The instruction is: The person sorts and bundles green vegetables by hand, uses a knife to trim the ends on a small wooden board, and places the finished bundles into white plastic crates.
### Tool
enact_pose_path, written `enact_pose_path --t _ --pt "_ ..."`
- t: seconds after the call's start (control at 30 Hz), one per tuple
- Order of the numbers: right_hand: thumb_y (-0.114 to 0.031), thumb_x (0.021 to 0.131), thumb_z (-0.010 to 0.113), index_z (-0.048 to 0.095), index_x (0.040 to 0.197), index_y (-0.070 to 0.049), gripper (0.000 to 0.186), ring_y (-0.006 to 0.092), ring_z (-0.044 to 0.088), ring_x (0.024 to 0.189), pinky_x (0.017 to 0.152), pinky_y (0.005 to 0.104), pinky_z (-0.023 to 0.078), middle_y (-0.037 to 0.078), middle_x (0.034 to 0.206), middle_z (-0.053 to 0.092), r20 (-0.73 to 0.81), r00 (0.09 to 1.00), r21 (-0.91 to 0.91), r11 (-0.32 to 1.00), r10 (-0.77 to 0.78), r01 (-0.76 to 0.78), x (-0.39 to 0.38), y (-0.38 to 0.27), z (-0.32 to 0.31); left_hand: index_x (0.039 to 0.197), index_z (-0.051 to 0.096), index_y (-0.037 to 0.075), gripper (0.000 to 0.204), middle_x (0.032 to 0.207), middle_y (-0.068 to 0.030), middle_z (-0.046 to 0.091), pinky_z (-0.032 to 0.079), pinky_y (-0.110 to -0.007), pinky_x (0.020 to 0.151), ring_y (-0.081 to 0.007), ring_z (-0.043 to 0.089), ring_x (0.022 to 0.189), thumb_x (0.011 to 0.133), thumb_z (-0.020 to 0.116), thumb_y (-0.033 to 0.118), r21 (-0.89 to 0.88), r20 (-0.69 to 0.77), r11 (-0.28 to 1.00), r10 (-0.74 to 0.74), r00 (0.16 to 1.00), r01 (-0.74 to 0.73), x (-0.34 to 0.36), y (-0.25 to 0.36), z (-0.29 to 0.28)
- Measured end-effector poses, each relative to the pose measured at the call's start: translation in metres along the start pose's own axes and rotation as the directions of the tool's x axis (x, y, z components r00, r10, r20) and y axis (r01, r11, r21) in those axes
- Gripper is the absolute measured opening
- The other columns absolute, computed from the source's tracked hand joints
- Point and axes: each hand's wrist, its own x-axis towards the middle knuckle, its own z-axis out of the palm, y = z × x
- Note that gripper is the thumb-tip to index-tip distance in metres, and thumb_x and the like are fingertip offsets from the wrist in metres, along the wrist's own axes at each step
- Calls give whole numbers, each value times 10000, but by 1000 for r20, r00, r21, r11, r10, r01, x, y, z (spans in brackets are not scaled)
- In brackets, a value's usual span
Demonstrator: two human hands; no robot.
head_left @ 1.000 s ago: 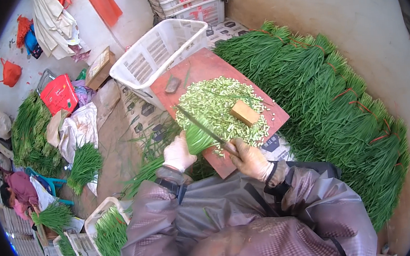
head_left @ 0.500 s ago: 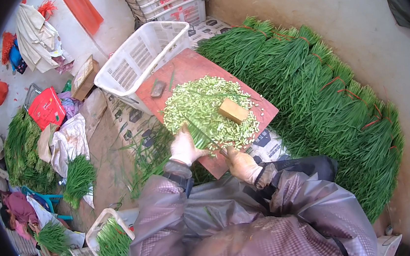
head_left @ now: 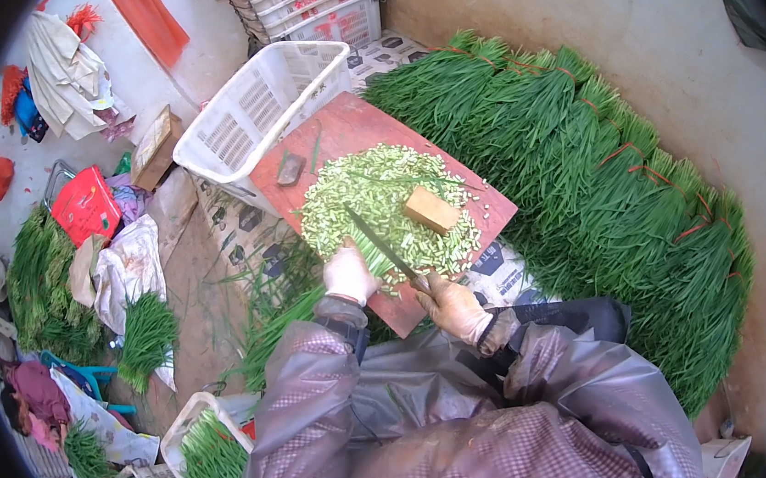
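My left hand (head_left: 350, 273), in a pale glove, is closed around a bunch of chives (head_left: 288, 329). Its leaves trail to the lower left, and its pale stalk ends lie on a red chopping board (head_left: 344, 118). My right hand (head_left: 456, 308), also gloved, grips a knife (head_left: 383, 243) by the handle. The dark blade points to the upper left, beside the stalk ends and over a heap of chopped pale-green pieces (head_left: 341, 188). A tan block (head_left: 431, 209) sits on the heap. Near the board's left edge lies a small dark block (head_left: 290, 169).
A white plastic crate (head_left: 230, 134) stands behind the board, with stacked crates (head_left: 335, 24) farther back. Tied chives (head_left: 569, 157) are piled along the right wall. At lower left is a crate of chives (head_left: 211, 467). Another person (head_left: 38, 392) bends at far left.
The blurred blade, earlier over the stalks, now shows sharply at their right side. My left hand has shifted slightly right, and more of the bunch's leaves show behind it.
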Motion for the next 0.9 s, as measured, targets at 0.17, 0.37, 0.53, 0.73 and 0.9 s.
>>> enact_pose_path --t 0.17,0.37,0.53,0.73,0.9 --pt "-302 948 570 492 1042 22 346 467 649 732 669 545 509 273 751 651 35 999 -47 999 11 -9 11 5 10 1229 510 -37 822 1003 -173 677 567 -398 821 -309 698 936 614 863 378 4 -23 1000 -12 1000 12 0 -1 1" --pt "-277 951 585 458 1057 -14 311 478 645 759 670 548 503 287 770 640 36 997 -66 996 70 -67 17 -1 20 1068 600 34 617 949 -158 687 568 -409 808 -308 702 897 608 856 356 -82 -53 996 -38 998 34 1 -5 5" --pt "-283 954 579 471 1042 -15 301 472 648 751 666 543 510 278 772 646 16 999 -75 996 39 -37 24 -3 21 1208 572 -23 775 1000 -203 699 559 -424 848 -359 696 942 574 861 315 -142 -6 989 -42 999 41 1 -1 -5" --pt "-261 928 576 528 1011 3 281 424 672 702 659 526 527 240 764 669 -11 1000 -126 992 28 -29 30 -6 25 1354 494 -36 942 1089 -215 672 543 -407 900 -340 678 1016 588 860 372 -107 88 992 -60 994 70 6 -1 -8" --pt "-263 942 568 521 1007 0 275 442 664 699 656 540 522 255 757 664 -61 997 -91 995 45 -50 35 -9 18 1438 389 -45 1070 1216 -220 617 516 -383 964 -327 635 1120 591 871 397 -40 207 994 -96 974 106 11 -1 -12"
